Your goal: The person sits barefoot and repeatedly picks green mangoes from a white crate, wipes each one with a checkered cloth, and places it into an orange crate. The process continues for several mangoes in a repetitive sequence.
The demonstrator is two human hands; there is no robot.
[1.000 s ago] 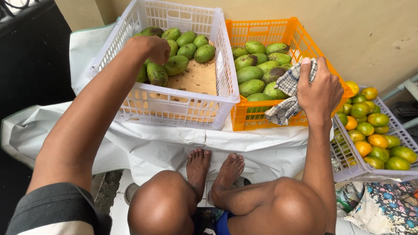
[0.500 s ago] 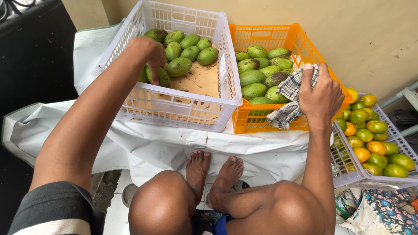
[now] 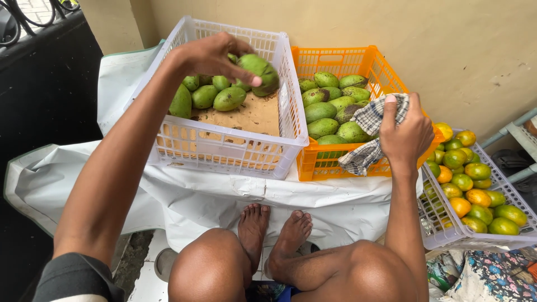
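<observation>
My left hand point(image 3: 215, 56) holds a green mango point(image 3: 258, 71) in the air above the white plastic crate point(image 3: 224, 148). Inside that crate several green mangoes point(image 3: 215, 95) lie at the far side on a brown cardboard liner point(image 3: 246, 114). My right hand point(image 3: 407, 131) grips a checked grey-and-white cloth point(image 3: 366, 140) in front of the orange crate point(image 3: 330, 162), which holds several green mangoes point(image 3: 330, 109).
A pale grey crate point(image 3: 447, 232) at the right holds several small green and orange fruits point(image 3: 475, 190). All crates rest on white sheeting point(image 3: 184, 201). My bare knees and feet point(image 3: 274, 235) are below. A beige wall point(image 3: 447, 45) stands behind, a dark panel point(image 3: 45, 95) at left.
My left hand has lifted out of the white crate with a green mango in it. My right hand with the cloth has stayed in front of the orange crate.
</observation>
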